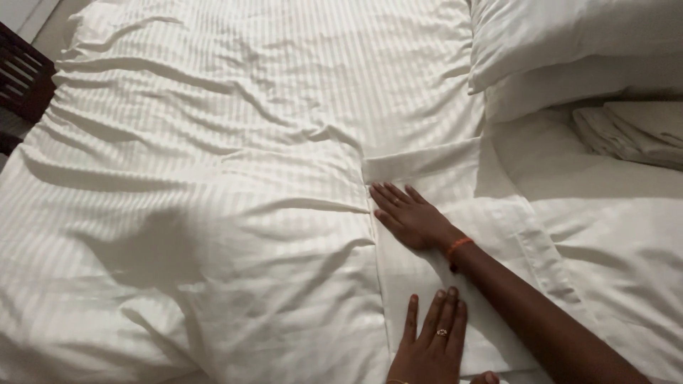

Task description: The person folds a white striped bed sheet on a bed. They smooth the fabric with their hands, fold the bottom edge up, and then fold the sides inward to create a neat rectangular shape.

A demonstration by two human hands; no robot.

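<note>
we are observing both hands lying flat and open, grasping nothing, on a folded white cloth (427,277) at the lower centre of the frame. the right hand (409,217) is pressing the cloth's upper left edge, with an orange band at the wrist; the left hand (430,348) is resting on its lower part, wearing a ring. the cloth is lying on a striped white duvet (199,178). pillows (569,50) and folded linens (633,131) are sitting upper right, a dark wooden chair (21,78) upper left.

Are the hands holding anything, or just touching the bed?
Nothing is held. The right hand and left hand both lie flat, fingers stretched out, pressing on the folded white sheet beside the striped duvet.
</note>
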